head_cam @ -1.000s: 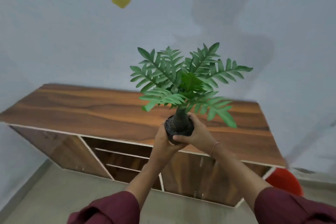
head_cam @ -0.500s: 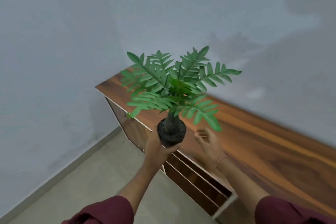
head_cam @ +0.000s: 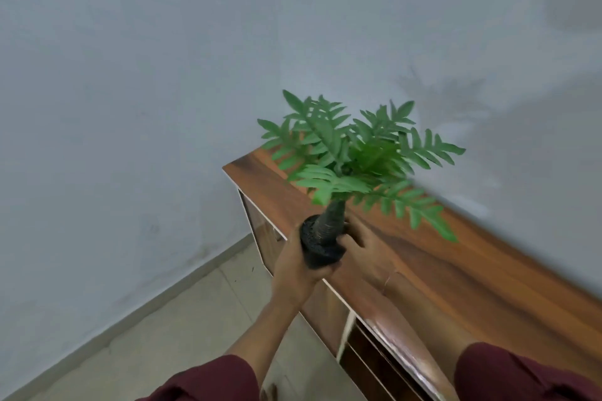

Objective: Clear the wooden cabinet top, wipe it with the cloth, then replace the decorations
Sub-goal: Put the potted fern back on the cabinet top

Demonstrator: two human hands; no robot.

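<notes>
Right hand (head_cam: 365, 251) back between pot (head_cam: 321, 249), cabinet (head_cam: 472, 286)

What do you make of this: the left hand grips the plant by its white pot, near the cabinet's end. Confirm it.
Wrong on the colour only. The head view shows the left hand gripping the plant by its black pot, near the cabinet's end.

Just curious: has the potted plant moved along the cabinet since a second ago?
Yes. The potted plant, gripped by the left hand, went left: from the right half of the cabinet top to near its left end.
</notes>
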